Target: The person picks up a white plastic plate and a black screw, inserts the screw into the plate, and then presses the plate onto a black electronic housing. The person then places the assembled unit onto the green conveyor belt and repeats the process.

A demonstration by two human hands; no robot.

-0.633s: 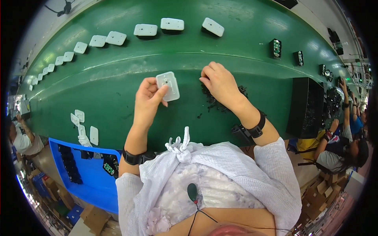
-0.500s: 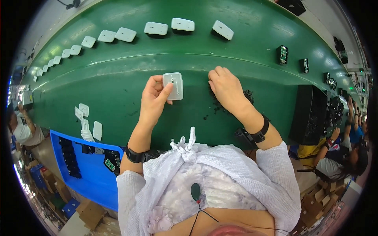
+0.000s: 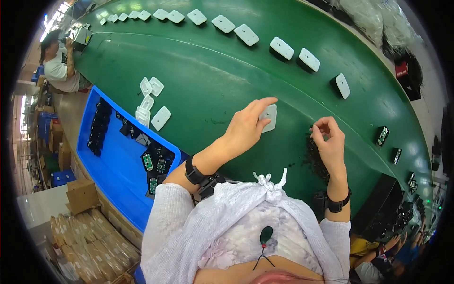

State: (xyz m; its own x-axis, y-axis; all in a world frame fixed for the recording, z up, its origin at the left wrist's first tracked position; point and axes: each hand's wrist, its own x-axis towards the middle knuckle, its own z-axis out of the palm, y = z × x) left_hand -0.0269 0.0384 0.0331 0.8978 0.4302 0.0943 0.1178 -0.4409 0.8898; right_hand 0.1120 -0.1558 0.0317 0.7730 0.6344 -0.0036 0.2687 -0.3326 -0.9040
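My left hand (image 3: 246, 125) is at a white rounded plastic cover (image 3: 270, 117) over the green table. Its thumb lies at the cover's near edge and its index finger stretches along the far edge; the other fingers are hidden. To the right, my right hand (image 3: 331, 142) has thumb and index finger pinched together beside a pile of small black parts (image 3: 316, 158). Whatever is in that pinch is too small to make out.
White covers (image 3: 282, 48) stand in a curved row along the far side. Several loose ones (image 3: 161, 118) lie left, beside a blue bin (image 3: 113, 175) with black housings and green circuit boards. A black box (image 3: 380, 203) stands right; a co-worker (image 3: 59, 64) sits far left.
My view has turned, so the table appears tilted. The left hand has rolled over the cover, its back now upward. My right hand has lifted from the pile's edge into a pinch.
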